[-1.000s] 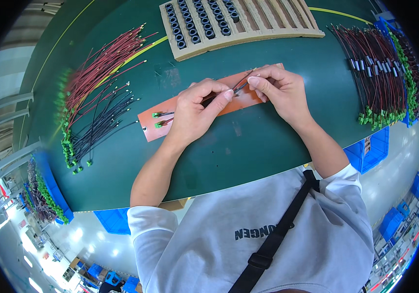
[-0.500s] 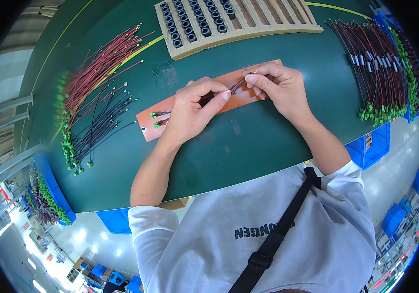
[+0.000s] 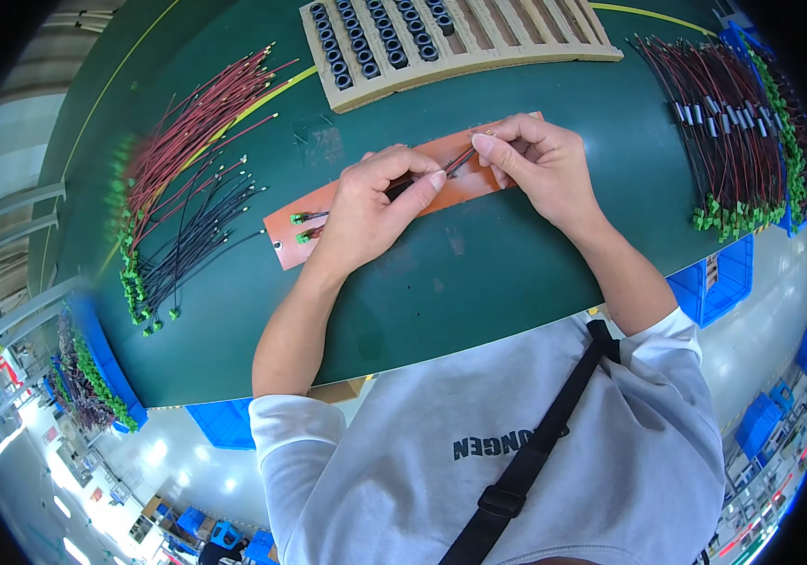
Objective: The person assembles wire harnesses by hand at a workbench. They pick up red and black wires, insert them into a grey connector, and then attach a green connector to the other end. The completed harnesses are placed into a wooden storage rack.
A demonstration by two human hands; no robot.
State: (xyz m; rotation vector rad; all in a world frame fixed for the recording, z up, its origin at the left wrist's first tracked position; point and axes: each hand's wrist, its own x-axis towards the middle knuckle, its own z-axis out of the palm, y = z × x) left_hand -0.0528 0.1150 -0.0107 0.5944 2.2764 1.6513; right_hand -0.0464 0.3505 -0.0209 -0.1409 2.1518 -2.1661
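Observation:
My left hand (image 3: 372, 205) pinches a thin pair of red and black wires (image 3: 457, 161) that lie along an orange strip (image 3: 281, 235) on the green table. The wires end in small green connectors (image 3: 302, 226) at the strip's left end. My right hand (image 3: 537, 165) grips the wires' other end between thumb and forefinger, just right of the left hand. Both hands rest over the strip.
A fan of loose red and black wires with green connectors (image 3: 177, 198) lies at the left. A bundle of finished wires (image 3: 737, 141) lies at the right. A beige tray holding several black rings (image 3: 394, 42) stands at the back. Blue bins (image 3: 719, 282) sit below the table edge.
Both hands stayed over the orange strip; the fingers shifted slightly along the wires, with the right hand's fingertips closing in on the wire ends.

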